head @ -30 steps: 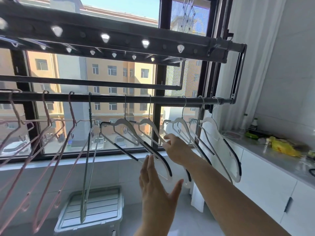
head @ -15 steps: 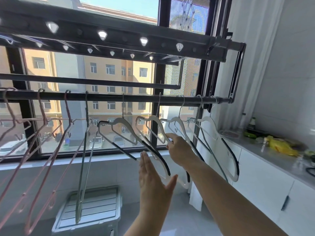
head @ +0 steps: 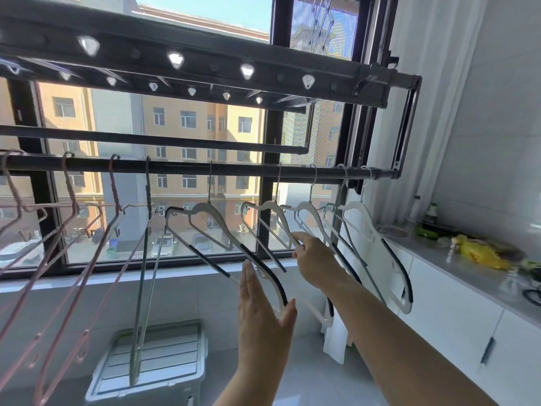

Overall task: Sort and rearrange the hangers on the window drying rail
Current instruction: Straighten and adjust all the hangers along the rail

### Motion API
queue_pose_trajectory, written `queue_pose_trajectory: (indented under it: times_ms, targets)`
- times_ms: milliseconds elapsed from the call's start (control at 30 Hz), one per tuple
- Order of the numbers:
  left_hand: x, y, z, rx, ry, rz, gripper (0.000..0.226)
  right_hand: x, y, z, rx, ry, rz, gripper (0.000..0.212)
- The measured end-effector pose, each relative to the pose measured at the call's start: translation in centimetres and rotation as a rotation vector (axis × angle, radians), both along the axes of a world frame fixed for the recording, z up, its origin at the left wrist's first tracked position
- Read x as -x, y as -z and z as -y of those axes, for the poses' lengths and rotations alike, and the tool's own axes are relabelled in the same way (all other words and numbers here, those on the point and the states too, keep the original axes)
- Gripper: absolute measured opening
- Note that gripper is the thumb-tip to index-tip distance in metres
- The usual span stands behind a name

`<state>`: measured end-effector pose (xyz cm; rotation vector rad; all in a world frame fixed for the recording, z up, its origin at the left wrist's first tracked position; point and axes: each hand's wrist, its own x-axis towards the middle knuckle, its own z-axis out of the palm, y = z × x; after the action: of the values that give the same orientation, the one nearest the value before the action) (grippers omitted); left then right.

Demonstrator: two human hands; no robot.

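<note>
**Right hand on a white hanger**

Your right hand (head: 316, 265) pinches the slanted arm of a white plastic hanger with black grip strips (head: 268, 206), hooked midway along the dark metal drying rail (head: 181, 169). At its 7 o'clock, your left hand (head: 260, 312) is flat, fingers straight, beside the neighbouring white hanger (head: 205, 208). At 9 o'clock hang pink wire hangers (head: 115, 186).

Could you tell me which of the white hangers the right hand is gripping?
The second white hanger from the left: only its sloping shoulder is pinched by the right hand.
</note>
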<state>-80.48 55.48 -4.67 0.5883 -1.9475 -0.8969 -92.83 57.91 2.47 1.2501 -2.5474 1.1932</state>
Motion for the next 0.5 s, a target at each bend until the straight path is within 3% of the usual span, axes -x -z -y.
queue_pose_trajectory:
  times_ms: [300, 433, 500]
  targets:
    - [0.2, 0.4, -0.1, -0.004, 0.018, 0.0, 0.084, 0.2, 0.3, -0.4, -0.045, 0.011, -0.07, 0.038]
    - [0.2, 0.5, 0.0, -0.002, 0.047, 0.014, 0.085, -1.0, 0.1, -0.3, -0.14, 0.138, -0.358, 0.038]
    - [0.2, 0.4, -0.1, 0.005, 0.076, 0.025, 0.084, -2.0, -0.3, 0.0, -0.059, 0.142, -0.523, 0.038]
